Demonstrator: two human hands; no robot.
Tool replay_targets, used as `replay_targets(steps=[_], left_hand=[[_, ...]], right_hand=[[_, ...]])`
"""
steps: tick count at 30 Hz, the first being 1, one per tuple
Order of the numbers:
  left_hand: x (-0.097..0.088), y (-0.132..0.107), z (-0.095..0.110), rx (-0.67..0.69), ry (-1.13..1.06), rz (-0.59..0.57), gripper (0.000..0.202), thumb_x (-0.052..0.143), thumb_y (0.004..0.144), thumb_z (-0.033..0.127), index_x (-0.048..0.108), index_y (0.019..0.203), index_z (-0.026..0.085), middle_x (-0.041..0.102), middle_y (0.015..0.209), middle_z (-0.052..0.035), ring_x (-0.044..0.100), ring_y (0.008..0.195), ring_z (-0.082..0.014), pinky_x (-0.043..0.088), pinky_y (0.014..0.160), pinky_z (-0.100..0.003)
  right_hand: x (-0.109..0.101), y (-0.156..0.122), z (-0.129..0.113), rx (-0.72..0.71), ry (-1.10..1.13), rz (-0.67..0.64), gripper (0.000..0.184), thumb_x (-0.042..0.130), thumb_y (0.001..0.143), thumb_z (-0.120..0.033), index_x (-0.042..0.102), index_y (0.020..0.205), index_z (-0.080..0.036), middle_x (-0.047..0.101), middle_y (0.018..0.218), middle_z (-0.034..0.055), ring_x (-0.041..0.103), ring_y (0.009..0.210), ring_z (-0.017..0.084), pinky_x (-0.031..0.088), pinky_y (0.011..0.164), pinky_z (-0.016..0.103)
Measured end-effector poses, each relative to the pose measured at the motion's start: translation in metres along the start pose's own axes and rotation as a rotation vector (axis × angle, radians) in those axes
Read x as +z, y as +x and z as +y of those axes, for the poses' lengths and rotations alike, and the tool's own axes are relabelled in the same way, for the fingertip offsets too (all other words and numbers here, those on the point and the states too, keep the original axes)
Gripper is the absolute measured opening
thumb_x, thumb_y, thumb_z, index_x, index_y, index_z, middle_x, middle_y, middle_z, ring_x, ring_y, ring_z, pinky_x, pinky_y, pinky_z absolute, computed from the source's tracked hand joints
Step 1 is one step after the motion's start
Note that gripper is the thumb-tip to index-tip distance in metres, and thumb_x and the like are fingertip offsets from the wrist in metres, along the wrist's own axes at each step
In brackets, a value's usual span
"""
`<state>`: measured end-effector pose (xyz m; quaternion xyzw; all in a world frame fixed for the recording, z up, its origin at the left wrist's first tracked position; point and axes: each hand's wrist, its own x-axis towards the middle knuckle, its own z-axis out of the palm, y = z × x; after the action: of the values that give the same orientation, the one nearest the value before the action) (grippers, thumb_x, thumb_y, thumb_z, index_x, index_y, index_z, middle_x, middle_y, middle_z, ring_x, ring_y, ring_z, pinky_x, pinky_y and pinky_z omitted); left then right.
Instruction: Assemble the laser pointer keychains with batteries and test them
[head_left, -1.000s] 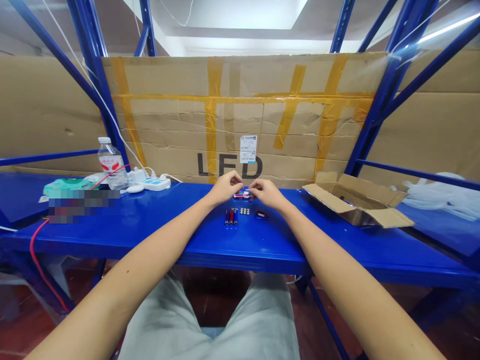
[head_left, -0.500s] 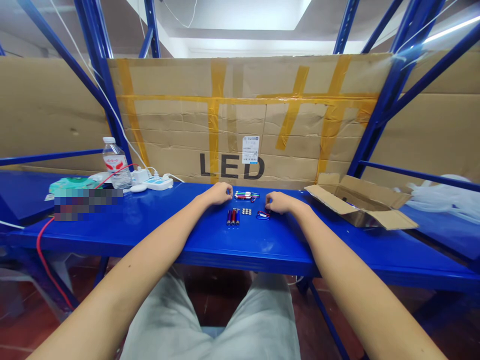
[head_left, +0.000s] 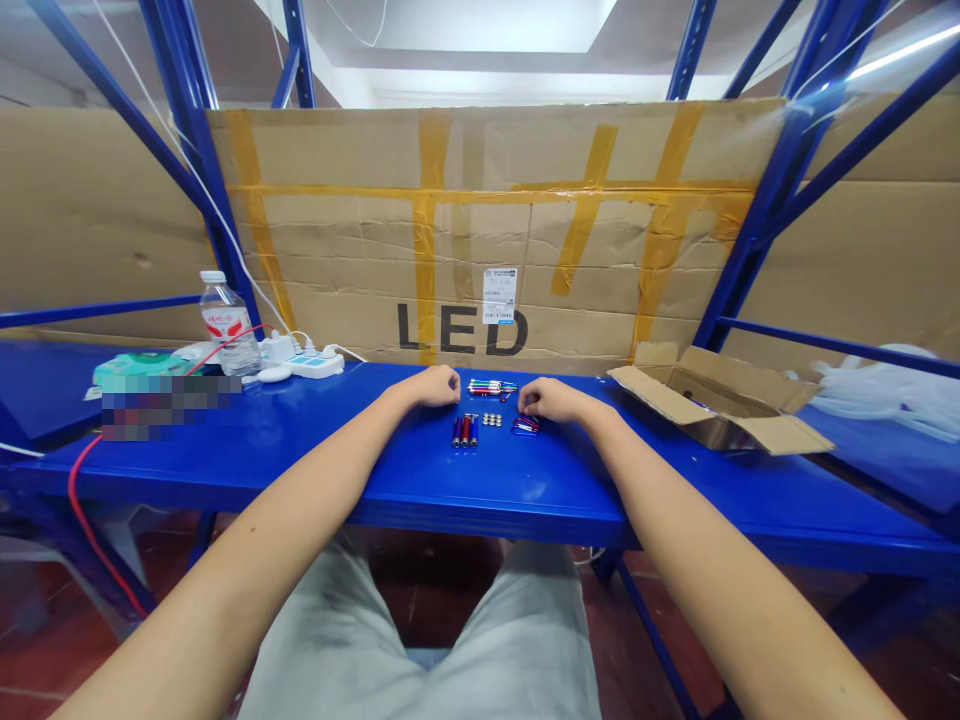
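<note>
My left hand (head_left: 436,386) rests on the blue shelf top (head_left: 315,450) with its fingers curled and nothing visible in them. It lies just left of a bundle of small coloured tubes (head_left: 491,387). My right hand (head_left: 546,400) lies knuckles up with its fingertips curled down onto some red and blue clips (head_left: 524,425). Between the hands lie three short tubes (head_left: 465,431) side by side and a cluster of small round silver cells (head_left: 492,420).
An open cardboard box (head_left: 720,400) sits to the right, with white plastic wrap (head_left: 885,395) beyond it. At the left stand a water bottle (head_left: 223,323), a white power strip (head_left: 311,364) and a green pack (head_left: 131,370). A taped cardboard sheet (head_left: 480,230) marked LED forms the back wall.
Both hands held the tube bundle together a second ago. They let it go and drew apart; the right hand came down to the clips.
</note>
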<state>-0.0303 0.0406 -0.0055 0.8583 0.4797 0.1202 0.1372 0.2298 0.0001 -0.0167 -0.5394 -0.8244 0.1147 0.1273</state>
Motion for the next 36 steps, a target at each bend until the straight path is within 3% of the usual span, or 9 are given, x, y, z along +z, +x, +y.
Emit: replay_targets(steps=[8,18,24,36], left_hand=[[-0.005,-0.002,0.002,-0.031,-0.122,-0.121,0.012,0.056,0.066,0.021,0.064,0.073,0.014,0.064,0.068,-0.0038,0.055,0.061,-0.0127,0.04,0.058,-0.025],[-0.013,-0.007,0.002,0.04,-0.175,-0.303,0.021,0.058,0.061,0.028,0.07,0.073,0.015,0.063,0.071,-0.0035,0.052,0.066,-0.0134,0.038,0.061,-0.026],[-0.011,-0.008,0.002,0.052,-0.203,-0.315,0.021,0.059,0.06,0.029,0.07,0.072,0.015,0.059,0.065,-0.001,0.049,0.062,-0.0126,0.037,0.061,-0.026],[-0.014,-0.009,0.002,0.071,-0.232,-0.321,0.02,0.059,0.063,0.029,0.067,0.075,0.016,0.063,0.073,-0.002,0.053,0.067,-0.013,0.038,0.063,-0.026]], right_hand=[[-0.001,-0.001,-0.003,-0.043,0.081,-0.015,0.017,0.058,0.071,-0.014,0.072,0.08,-0.015,0.068,0.075,0.0035,0.059,0.069,0.016,0.043,0.065,0.026],[-0.001,-0.001,-0.003,0.012,0.084,0.083,0.016,0.059,0.074,-0.02,0.071,0.084,-0.015,0.068,0.077,0.0039,0.058,0.07,0.016,0.042,0.065,0.027],[-0.002,-0.004,-0.008,0.027,0.073,0.073,0.014,0.059,0.075,-0.02,0.069,0.082,-0.015,0.067,0.075,0.0039,0.057,0.069,0.016,0.041,0.064,0.027],[-0.003,-0.005,-0.01,0.039,0.102,0.068,0.015,0.058,0.073,-0.021,0.068,0.081,-0.015,0.067,0.071,0.0037,0.056,0.066,0.015,0.041,0.062,0.027]])
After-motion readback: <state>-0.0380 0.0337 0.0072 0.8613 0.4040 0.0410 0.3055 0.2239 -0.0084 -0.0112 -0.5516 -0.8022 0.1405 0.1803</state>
